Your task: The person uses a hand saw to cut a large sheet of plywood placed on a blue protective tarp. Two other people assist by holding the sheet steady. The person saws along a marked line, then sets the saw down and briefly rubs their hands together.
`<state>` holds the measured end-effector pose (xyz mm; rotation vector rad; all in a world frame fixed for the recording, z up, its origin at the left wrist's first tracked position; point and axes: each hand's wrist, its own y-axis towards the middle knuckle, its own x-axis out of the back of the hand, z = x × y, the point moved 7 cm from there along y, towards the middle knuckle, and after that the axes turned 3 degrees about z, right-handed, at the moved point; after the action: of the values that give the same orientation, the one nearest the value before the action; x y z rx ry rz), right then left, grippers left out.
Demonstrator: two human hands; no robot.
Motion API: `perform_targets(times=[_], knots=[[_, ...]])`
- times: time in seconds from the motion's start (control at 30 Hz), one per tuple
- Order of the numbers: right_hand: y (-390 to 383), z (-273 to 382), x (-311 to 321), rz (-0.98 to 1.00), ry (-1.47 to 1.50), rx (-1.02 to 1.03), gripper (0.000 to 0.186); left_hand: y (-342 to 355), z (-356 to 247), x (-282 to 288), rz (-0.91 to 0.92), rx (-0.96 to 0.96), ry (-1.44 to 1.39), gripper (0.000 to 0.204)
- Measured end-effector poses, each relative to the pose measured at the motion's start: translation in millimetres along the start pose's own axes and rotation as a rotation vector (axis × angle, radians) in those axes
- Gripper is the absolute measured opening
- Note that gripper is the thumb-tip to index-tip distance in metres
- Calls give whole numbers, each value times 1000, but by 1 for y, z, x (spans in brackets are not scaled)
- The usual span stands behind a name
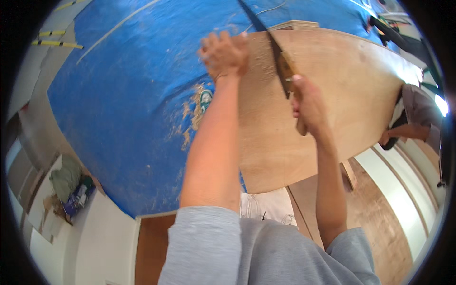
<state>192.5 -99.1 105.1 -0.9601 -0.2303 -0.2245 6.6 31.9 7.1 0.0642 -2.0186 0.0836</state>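
Observation:
My right hand (309, 104) is wrapped round the wooden handle of a handsaw (275, 50). Its dark blade slants up and away to the left, over the far part of a large light-brown plywood sheet (304, 147). Against the sheet's left edge, near the far corner, my left hand (225, 56) presses down with its fingers apart. That hand is slightly blurred, and what lies beneath its palm is hidden. Sawdust (270, 61) lies on the plywood between the hand and the blade.
Blue sheeting (123, 128) covers the floor, with wood shavings (194, 116) and a green-and-white thing (205, 98) by my left forearm. One person (418, 111) is close to the plywood's right edge; another person (399, 35) is farther back. Bags or cloth (66, 183) lie at lower left.

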Motion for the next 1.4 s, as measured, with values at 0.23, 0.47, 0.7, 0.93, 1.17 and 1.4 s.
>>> perform_targets(times=[0.23, 0.47, 0.7, 0.93, 1.17, 1.4], knots=[[23, 7, 7, 124, 141, 104, 57, 9, -15, -20, -71, -71, 176, 48], [-5, 5, 8, 58, -120, 408, 55, 24, -30, -17, 205, -274, 160, 50], [-140, -100, 57, 9, -65, 146, 48, 34, -19, -23, 108, -301, 108, 58], [-279, -76, 91, -79, -248, 192, 48, 41, -23, -24, 288, -311, 176, 68], [-98, -20, 41, -95, -202, 195, 52, 42, -17, -25, 474, -168, 163, 75], [14, 29, -6, -137, -359, 400, 46, 44, -19, -22, 416, -227, 158, 76]])
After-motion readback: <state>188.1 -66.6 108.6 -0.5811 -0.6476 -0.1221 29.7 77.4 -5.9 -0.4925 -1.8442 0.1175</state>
